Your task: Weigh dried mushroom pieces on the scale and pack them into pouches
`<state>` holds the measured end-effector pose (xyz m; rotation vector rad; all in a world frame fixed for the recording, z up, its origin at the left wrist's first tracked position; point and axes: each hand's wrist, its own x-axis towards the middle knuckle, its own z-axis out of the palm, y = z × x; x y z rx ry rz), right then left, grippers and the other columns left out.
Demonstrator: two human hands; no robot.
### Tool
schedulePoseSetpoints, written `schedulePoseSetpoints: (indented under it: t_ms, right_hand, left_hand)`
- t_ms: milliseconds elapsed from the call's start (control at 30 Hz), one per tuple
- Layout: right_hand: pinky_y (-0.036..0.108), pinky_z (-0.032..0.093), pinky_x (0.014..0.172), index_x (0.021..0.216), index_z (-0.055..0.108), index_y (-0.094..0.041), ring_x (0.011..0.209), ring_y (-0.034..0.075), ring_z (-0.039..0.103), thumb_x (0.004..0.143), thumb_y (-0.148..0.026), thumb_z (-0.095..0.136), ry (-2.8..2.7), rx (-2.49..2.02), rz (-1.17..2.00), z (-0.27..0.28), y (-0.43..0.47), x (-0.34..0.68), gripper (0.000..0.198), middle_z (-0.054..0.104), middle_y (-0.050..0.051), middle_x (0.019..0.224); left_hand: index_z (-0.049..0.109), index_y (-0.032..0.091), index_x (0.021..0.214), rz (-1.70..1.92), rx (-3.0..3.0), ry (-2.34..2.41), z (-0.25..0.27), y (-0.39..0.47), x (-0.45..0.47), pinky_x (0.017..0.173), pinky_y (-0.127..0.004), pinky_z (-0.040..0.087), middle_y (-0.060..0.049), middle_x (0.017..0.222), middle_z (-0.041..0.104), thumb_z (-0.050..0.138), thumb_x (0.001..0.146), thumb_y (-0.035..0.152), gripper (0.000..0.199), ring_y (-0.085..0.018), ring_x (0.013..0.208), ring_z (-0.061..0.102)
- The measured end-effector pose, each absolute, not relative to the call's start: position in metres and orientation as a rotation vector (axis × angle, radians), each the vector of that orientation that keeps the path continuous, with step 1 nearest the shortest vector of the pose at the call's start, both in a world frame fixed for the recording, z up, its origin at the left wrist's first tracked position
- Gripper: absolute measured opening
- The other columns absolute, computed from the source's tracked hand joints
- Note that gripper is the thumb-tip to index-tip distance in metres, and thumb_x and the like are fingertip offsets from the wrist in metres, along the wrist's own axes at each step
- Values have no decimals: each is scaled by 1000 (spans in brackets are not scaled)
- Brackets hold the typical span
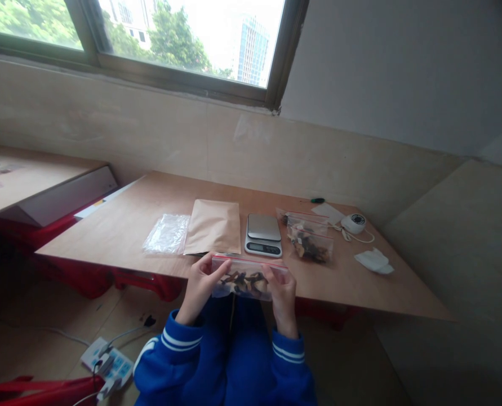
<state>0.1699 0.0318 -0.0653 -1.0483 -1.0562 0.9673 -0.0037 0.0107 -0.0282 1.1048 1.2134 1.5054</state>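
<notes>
Between my two hands is a clear zip bag (245, 282) with a red strip along its top and dark and pale dried pieces inside. My left hand (202, 282) pinches the bag's upper left corner, thumb on the front. At the upper right, my right hand (282, 287) grips it the same way. The bag hangs at the table's front edge, just in front of a kitchen scale (263, 234) with a steel plate. Left of the scale lies a brown paper pouch (213, 225). Filled zip bags (310, 242) with similar pieces lie to the scale's right.
Flat clear plastic bags (167, 234) lie left on the wooden table (107, 237). At the right are a white camera (354, 223) with a cable, a crumpled tissue (374, 261) and a green-handled screwdriver (317, 201). A power strip (107, 361) with cords rests on the floor.
</notes>
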Motion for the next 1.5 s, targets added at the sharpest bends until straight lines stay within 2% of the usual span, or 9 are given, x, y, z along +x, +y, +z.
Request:
schedulePoseSetpoints:
  t_ms: [167,300,400,667,800,900,1233,1400,1500]
  right_hand:
    - [31,52,73,78,67,-18,74,18,64,70,-37,75,-956,-989,1085,-68,30,172,21,68,2,77]
    - [34,54,74,95,69,-20,80,21,67,76,-39,70,-987,-915,1307,-63,25,172,27,72,4,88]
    - [35,55,72,93,71,-20,78,22,69,80,-42,64,-1045,-890,1378,-62,23,171,27,74,6,88]
    - [34,55,78,87,73,-20,78,21,70,81,-41,64,-1102,-932,1315,-69,25,170,24,75,5,88]
    - [30,55,69,82,72,-18,70,19,69,76,-39,70,-1104,-1025,1228,-69,28,167,22,74,4,77]
    - [27,53,63,76,69,-18,64,18,67,75,-38,71,-1090,-1061,1147,-68,30,163,20,72,2,70]
    - [27,51,62,73,64,-18,62,16,61,77,-37,68,-1144,-1103,1023,-67,26,155,21,66,0,67]
    - [29,52,67,78,65,-18,70,18,64,79,-40,66,-1145,-1053,1105,-61,24,155,22,68,2,74]
    - [30,53,74,91,68,-20,83,20,65,82,-40,61,-1242,-965,1227,-54,21,157,23,70,5,92]
  left_hand:
    - [60,18,71,1504,1062,1176,-29,8,0,60,-23,46,2,65,62,74,70,36,23,-14,63,58]
    - [62,18,80,1477,1023,1080,-33,7,0,62,-24,48,1,70,62,72,72,37,22,-14,65,58]
    - [65,18,85,1497,1056,1000,-39,7,-4,70,-26,49,-2,78,65,68,76,39,22,-16,74,61]
    - [65,18,88,1434,1115,1127,-40,12,-4,75,-27,51,-1,81,69,73,72,34,24,-17,78,64]
    - [66,17,94,1393,1068,1133,-38,13,-1,75,-27,52,-2,86,72,72,73,36,29,-17,82,66]
    - [68,16,88,1363,1060,1145,-36,13,0,74,-27,52,-3,82,73,71,73,38,26,-18,80,67]
    - [69,15,78,1438,1085,1253,-38,11,-1,64,-23,51,-1,71,71,73,71,36,22,-15,68,64]
    - [67,15,77,1503,1029,1171,-34,11,3,65,-23,51,0,71,68,73,72,35,21,-14,67,63]
    - [67,15,81,1484,1042,1090,-35,9,2,67,-24,51,-1,77,67,70,75,35,21,-14,71,64]
